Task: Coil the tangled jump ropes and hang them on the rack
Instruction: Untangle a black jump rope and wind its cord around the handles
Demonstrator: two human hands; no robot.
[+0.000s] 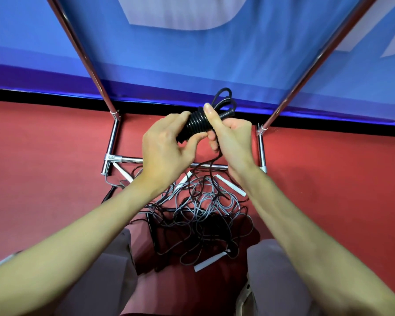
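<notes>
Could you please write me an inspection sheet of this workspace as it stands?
Surface: red floor, bare at the sides.
Job's things: black rope wound into a tight coil, loops sticking out at its far end, one strand trailing down to the pile; tangled pile of black and grey ropes with white handles on the floor; chrome rack base behind it, nothing hung on the parts in view.
Clutter: nothing seen.
Grips: left hand and right hand both hold the coil.
Cables: nothing seen apart from the ropes.
Surroundings: blue banner behind the rack; the person's knees at the bottom edge.
</notes>
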